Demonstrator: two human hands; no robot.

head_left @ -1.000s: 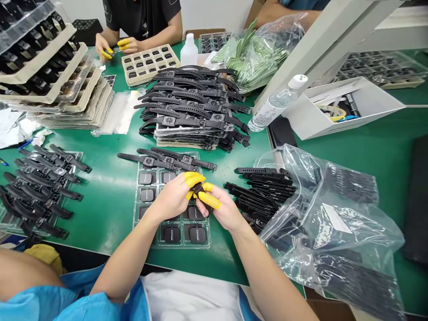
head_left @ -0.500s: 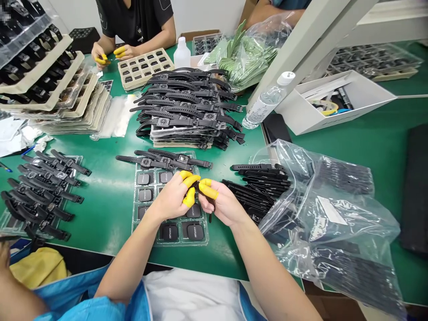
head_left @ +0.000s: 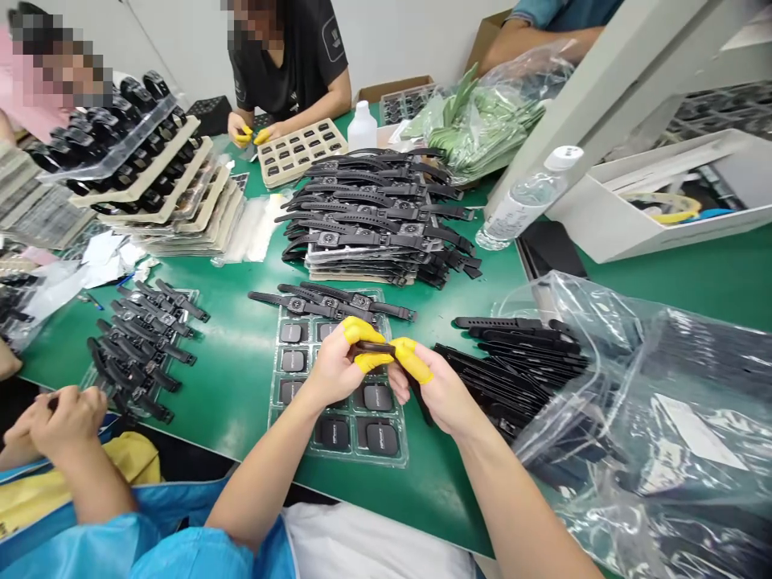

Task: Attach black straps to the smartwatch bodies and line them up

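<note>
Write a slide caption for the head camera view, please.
Left hand and right hand, fingers in yellow covers, hold a dark piece above a clear tray.

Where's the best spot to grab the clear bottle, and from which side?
I'd grip the clear bottle around its labelled middle, below the white cap, from the near side: the body is round, with bare green table in front, while the watch stack lies left and the white box right.

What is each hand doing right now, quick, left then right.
Left hand: closed on one end of a dark watch piece.
Right hand: closed on the same piece's other end, a black strap hanging below.
</note>
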